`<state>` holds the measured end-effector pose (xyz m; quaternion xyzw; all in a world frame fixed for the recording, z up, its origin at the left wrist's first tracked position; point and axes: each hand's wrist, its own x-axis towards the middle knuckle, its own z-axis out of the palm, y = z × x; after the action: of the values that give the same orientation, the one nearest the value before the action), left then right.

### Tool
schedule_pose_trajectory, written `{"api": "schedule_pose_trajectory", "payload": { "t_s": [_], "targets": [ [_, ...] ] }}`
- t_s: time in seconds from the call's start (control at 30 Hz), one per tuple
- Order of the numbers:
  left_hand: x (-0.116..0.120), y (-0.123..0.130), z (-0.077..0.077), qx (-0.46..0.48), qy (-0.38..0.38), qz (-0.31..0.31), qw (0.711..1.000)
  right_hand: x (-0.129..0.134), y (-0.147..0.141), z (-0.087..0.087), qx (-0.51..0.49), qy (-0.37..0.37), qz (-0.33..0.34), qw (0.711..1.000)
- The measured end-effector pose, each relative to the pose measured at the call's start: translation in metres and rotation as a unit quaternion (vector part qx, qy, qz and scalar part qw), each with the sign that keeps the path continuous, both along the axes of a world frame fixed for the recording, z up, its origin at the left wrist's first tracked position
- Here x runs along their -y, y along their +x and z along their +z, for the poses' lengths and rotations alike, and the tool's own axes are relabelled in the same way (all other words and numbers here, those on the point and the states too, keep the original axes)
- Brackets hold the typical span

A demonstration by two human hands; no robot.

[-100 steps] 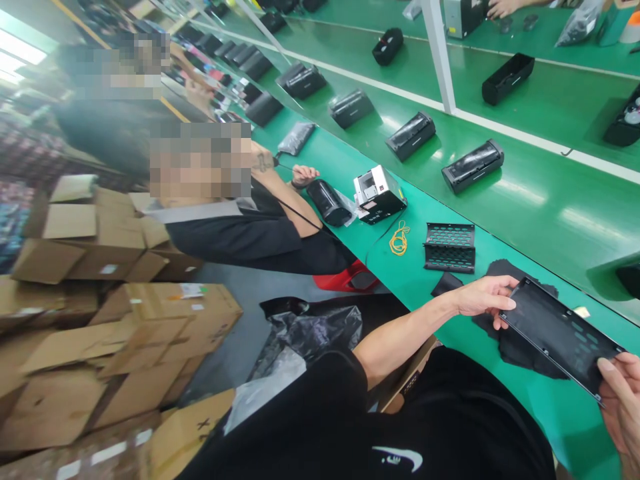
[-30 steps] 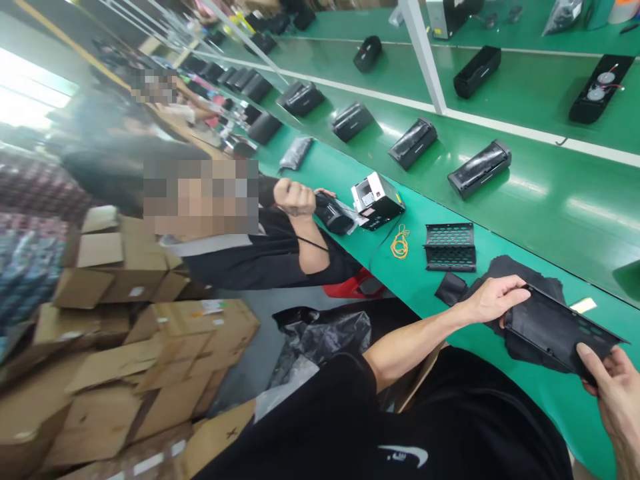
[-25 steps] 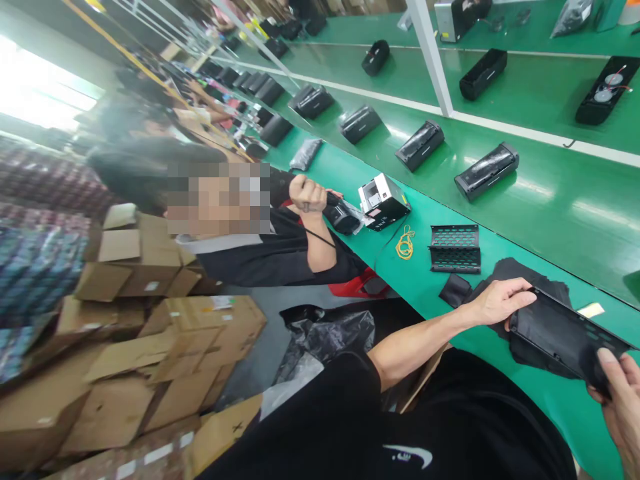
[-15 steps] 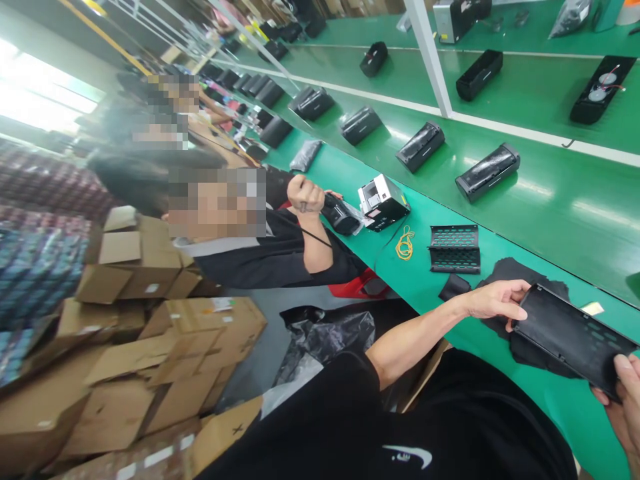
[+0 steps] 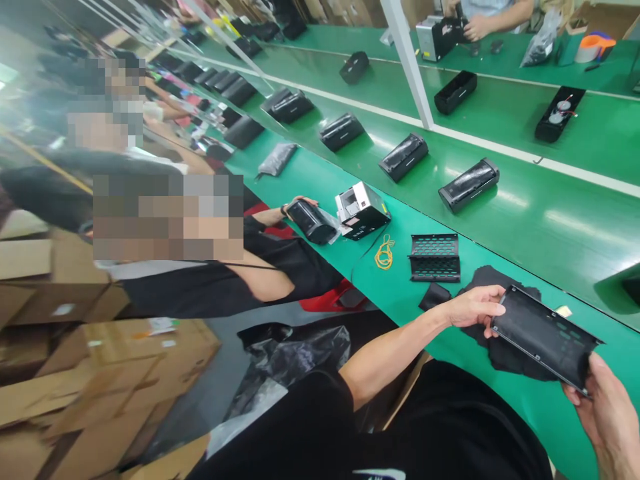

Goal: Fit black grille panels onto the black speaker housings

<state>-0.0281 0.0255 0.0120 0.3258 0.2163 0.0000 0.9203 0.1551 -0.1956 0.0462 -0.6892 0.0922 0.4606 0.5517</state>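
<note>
Between my two hands is a black perforated speaker grille panel (image 5: 545, 340), tilted above the green bench. My left hand (image 5: 477, 309) pinches its near left end, thumb on top. At its right end my right hand (image 5: 603, 400) grips the edge, with some fingers hidden beneath. Dark cloth pieces (image 5: 515, 363) lie under the panel. Left of them sit a small black folded piece (image 5: 435, 297) and another slotted black grille (image 5: 435, 257), resting opened out on the bench.
Yellow bands (image 5: 385, 253) and a white-and-black boxy device (image 5: 363, 210) stand farther left. A co-worker's hand touches a black speaker (image 5: 313, 221) beside it. Several speakers, including this black one (image 5: 470, 185), line the green conveyor (image 5: 560, 207). Cardboard boxes (image 5: 150, 360) pile up on the floor.
The view has shifted, so everything sits farther left. Both hands still hold the grille panel. The neighbouring co-worker's raised fist is no longer visible; a person's arms now show across the line.
</note>
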Motion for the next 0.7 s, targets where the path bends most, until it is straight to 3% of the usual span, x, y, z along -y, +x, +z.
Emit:
{"api": "schedule_pose_trajectory", "payload": {
  "t_s": [0.23, 0.7],
  "targets": [
    [0.0023, 0.0033, 0.0000, -0.016, 0.007, 0.008, 1.000, 0.0016, -0.0008, -0.0002, 0.035, 0.009, 0.026, 0.999],
    [0.0047, 0.0060, -0.0046, -0.029, 0.011, 0.018, 0.999, 0.0017, 0.0024, -0.0028, 0.022, -0.018, -0.002, 1.000]
  ]
}}
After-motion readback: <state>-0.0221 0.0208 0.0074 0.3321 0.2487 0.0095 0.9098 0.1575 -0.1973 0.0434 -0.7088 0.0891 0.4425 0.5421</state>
